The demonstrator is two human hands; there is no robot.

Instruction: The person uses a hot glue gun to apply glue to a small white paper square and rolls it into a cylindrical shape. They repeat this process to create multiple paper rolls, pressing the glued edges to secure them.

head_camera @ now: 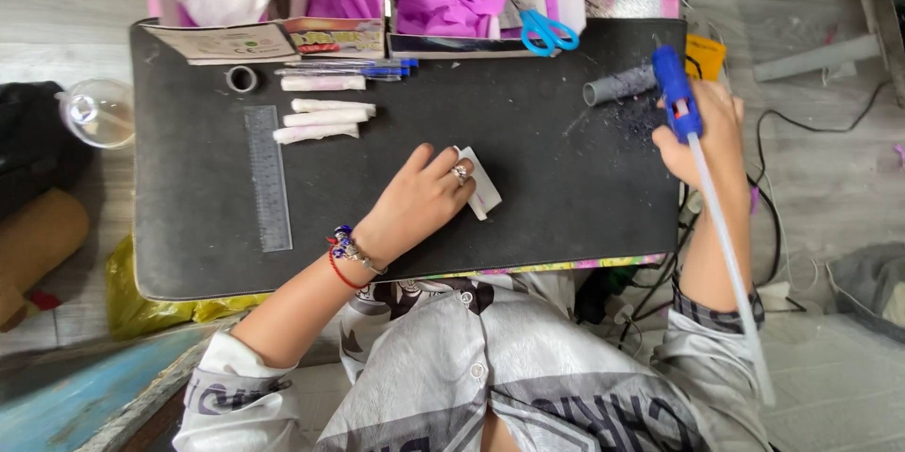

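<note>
Left hand lies flat, pinning small white paper roll — light, crushable; right hand grips blue glue gun — rigid, best held mid-body

— How is the left hand lying?

— Palm down, fingers spread and slightly curled, pressing flat. A ring sits on one finger, and red and blue beaded bracelets circle the wrist. The forearm is bare, the pale sleeve pushed up near the elbow.

— And the right hand?

— Out at the right edge, fingers wrapped in a closed grip, knuckles up. The forearm runs back toward the body, bare to a rolled checked cuff.
</note>
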